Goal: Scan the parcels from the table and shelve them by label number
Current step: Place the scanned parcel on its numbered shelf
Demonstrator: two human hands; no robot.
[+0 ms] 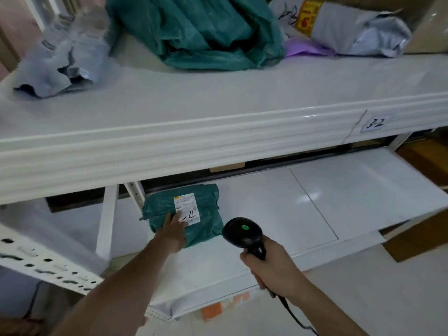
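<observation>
A small green plastic parcel lies at the left end of the lower white shelf. Its white label faces up with a handwritten "-4". My left hand rests on the parcel's near left side, fingers straight and touching the label's edge. My right hand grips the handle of a black barcode scanner. The scanner's head shows a green light and sits just right of the parcel, above the shelf's front.
The upper shelf carries a tag reading "3-2", a grey bag, a large green bag and a white-grey parcel. A perforated shelf upright runs at lower left. Cardboard boxes stand at right.
</observation>
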